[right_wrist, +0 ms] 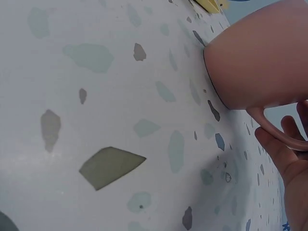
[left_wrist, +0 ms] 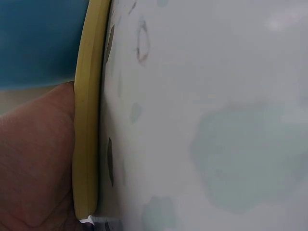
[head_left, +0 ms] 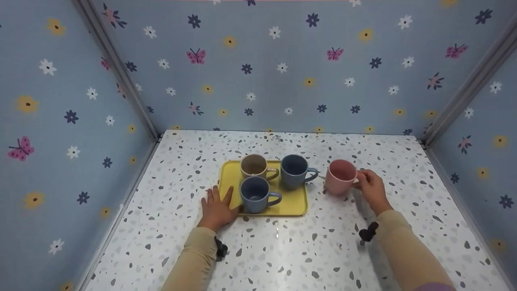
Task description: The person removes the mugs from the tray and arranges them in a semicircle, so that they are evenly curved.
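Observation:
My right hand (head_left: 373,190) pinches the handle of a pink mug (head_left: 338,184), which stands upright to the right of the yellow tray (head_left: 294,207). The right wrist view shows thumb and fingers at the pink mug's handle (right_wrist: 274,129). On the tray are a brown mug (head_left: 251,162), a dark blue mug (head_left: 291,178) and a lighter blue mug (head_left: 251,202), handles toward the right. With fingers spread, my left hand (head_left: 218,210) rests at the tray's lower left corner, its thumb by the lighter blue mug. The tray's rim (left_wrist: 86,125) partly hides that hand in the left wrist view.
The speckled white table (head_left: 282,254) stretches around the tray. Panels with flowers and butterflies stand at the back (head_left: 278,52), the left (head_left: 48,178) and the right (head_left: 484,157), joined by grey metal posts.

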The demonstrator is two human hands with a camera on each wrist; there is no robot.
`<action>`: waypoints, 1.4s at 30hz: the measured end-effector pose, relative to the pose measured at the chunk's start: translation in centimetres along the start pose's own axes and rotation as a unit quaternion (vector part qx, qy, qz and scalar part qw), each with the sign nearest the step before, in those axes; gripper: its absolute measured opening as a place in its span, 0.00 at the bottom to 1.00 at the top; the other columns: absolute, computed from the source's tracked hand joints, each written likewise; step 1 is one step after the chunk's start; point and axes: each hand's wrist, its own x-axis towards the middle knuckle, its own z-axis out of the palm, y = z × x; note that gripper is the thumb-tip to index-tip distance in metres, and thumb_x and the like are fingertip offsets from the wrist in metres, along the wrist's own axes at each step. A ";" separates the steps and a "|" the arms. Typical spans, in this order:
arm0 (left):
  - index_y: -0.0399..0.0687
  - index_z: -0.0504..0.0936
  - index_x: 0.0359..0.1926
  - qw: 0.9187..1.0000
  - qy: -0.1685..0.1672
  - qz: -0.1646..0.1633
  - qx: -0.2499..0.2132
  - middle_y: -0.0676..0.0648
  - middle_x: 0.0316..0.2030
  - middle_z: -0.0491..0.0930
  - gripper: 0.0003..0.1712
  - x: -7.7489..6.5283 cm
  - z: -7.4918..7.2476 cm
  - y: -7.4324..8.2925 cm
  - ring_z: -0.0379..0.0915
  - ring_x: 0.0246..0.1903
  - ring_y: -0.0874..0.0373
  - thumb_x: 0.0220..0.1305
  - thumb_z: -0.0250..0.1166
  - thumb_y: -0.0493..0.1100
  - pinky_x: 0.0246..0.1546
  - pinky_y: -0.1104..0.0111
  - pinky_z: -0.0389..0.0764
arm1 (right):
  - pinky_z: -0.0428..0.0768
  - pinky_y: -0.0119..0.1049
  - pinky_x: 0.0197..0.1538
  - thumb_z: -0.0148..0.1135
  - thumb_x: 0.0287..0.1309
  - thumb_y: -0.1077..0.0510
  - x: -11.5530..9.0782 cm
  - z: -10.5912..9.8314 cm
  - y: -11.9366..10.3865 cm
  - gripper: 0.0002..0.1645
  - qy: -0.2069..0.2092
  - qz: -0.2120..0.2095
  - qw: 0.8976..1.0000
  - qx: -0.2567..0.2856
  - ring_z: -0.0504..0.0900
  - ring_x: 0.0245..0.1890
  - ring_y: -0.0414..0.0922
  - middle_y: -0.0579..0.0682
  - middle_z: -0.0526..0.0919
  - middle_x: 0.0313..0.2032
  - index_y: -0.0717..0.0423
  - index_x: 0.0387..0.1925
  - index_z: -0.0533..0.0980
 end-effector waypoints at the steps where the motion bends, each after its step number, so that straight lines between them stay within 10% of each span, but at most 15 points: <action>1: 0.58 0.52 0.81 1.000 -0.001 -0.001 0.001 0.25 0.77 0.36 0.49 0.0 0.0 0.0 0.30 0.76 0.27 0.67 0.52 0.73 0.71 0.34 0.36 | 0.82 0.35 0.55 0.50 0.76 0.44 0.1 -0.1 0.0 0.29 0.000 -0.001 1.000 -0.002 0.84 0.46 0.41 0.61 0.75 0.59 0.65 0.61 0.71; 42: 0.58 0.53 0.81 1.000 0.004 0.000 -0.003 0.27 0.78 0.36 0.48 0.0 0.3 -0.2 0.29 0.76 0.29 0.67 0.53 0.71 0.72 0.35 0.35 | 0.77 0.42 0.61 0.40 0.81 0.49 2.9 0.7 -0.5 0.26 0.055 0.006 0.998 -0.028 0.78 0.52 0.45 0.59 0.73 0.60 0.63 0.66 0.66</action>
